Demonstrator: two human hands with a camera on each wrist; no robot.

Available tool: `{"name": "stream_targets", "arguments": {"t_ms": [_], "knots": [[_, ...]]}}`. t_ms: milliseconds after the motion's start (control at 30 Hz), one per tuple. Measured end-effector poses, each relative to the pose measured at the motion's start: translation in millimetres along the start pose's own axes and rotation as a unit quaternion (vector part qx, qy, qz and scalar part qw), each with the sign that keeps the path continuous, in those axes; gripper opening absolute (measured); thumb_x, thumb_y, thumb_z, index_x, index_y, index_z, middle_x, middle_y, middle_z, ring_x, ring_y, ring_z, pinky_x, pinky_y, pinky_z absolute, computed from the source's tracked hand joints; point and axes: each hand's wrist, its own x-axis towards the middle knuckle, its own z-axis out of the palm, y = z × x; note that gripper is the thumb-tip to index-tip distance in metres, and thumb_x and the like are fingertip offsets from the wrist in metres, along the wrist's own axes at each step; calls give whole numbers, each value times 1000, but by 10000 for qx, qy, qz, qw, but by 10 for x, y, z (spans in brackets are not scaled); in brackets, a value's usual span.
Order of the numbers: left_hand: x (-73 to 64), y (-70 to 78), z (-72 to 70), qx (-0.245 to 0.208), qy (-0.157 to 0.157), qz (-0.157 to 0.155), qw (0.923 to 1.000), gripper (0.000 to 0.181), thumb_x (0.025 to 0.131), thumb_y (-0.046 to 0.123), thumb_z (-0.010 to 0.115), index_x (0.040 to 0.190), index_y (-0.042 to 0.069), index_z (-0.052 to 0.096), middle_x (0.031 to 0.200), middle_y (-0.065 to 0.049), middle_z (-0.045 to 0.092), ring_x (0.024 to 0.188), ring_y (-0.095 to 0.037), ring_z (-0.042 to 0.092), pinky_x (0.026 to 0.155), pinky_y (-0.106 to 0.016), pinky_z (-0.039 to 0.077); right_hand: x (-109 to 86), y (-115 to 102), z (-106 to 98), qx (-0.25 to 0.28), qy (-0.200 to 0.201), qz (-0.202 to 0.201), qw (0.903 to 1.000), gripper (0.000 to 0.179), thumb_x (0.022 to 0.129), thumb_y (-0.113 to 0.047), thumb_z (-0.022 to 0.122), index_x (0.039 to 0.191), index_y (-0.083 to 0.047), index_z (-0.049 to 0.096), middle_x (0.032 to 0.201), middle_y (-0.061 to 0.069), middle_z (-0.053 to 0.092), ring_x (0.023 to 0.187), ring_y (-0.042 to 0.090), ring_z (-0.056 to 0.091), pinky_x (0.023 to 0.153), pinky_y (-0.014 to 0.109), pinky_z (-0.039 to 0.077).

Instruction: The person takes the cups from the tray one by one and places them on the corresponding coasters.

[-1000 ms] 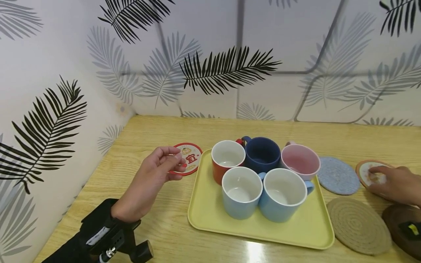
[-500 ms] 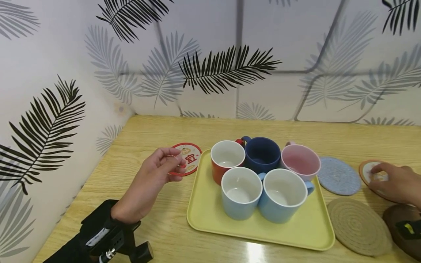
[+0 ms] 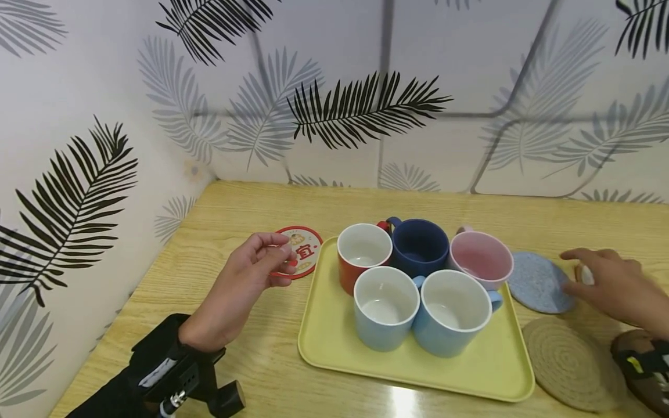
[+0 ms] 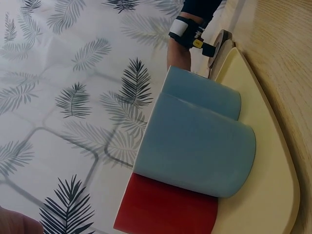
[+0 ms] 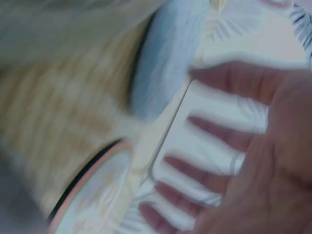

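Note:
My left hand [image 3: 248,278], fingers loosely bent and holding nothing, hovers beside a red-rimmed round coaster [image 3: 308,251], overlapping its left part in the head view. At the right, my right hand [image 3: 622,287] has its fingers spread with nothing in them. It covers most of the orange-rimmed coaster [image 5: 100,192], which lies flat in the right wrist view. The thumb overlaps the edge of a grey-blue felt coaster [image 3: 538,281]. On a yellow tray [image 3: 366,368] stand a red mug [image 3: 351,277], a navy mug [image 3: 420,247], a pink mug [image 3: 483,258] and two light blue mugs [image 3: 387,331].
A round woven coaster [image 3: 572,363] lies right of the tray, its edge close to the tray's corner. Beyond it is a dark brown round coaster [image 3: 635,371], partly under my right wrist strap. A leaf-patterned wall covering [image 3: 334,104] rises behind the wooden table [image 3: 245,209].
My right hand has lifted off the orange-rimmed coaster and moved left toward the felt coaster, its fingers spreading. My left hand and the mugs stay as they were.

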Motion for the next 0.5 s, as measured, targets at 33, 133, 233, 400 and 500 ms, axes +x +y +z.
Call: {"name": "stream_targets", "arguments": {"t_ms": [33,133,233,400,500], "knots": [[0,-1,0,0,2,-7,10000,34,107,17,49,133,-4,45,110,-9,60,98,-16,62,85,-25,54,41,-53,23,42,24,-309,9995,55,92,-15,72,130,15,46,111,43,55,113,63,37,90,76,24],[-5,-5,4,10,21,-35,10000,33,107,17,49,133,-4,45,111,-10,59,97,-16,62,85,-25,54,161,-158,77,219,-86,-1126,9934,60,91,-20,75,135,10,48,124,42,51,117,63,41,90,74,32],[-9,-13,8,10,45,-80,10000,32,106,16,49,132,-3,46,111,-10,60,96,-15,63,85,-25,54,237,-190,120,352,-254,-1544,9870,61,90,-21,77,135,10,51,133,45,44,117,64,45,87,72,40],[-2,-20,0,77,88,-78,9999,31,106,16,50,131,-2,47,111,-10,62,95,-15,64,85,-26,54,266,-133,147,215,-258,-1771,9836,63,82,-13,83,131,10,52,130,43,47,112,63,51,83,67,47],[5,-14,-14,123,112,-85,9998,32,106,16,49,132,-2,46,111,-10,62,97,-17,63,85,-26,54,260,-100,145,121,-212,-1733,9846,62,79,-11,85,130,7,53,128,40,50,110,60,54,81,64,49]]}}
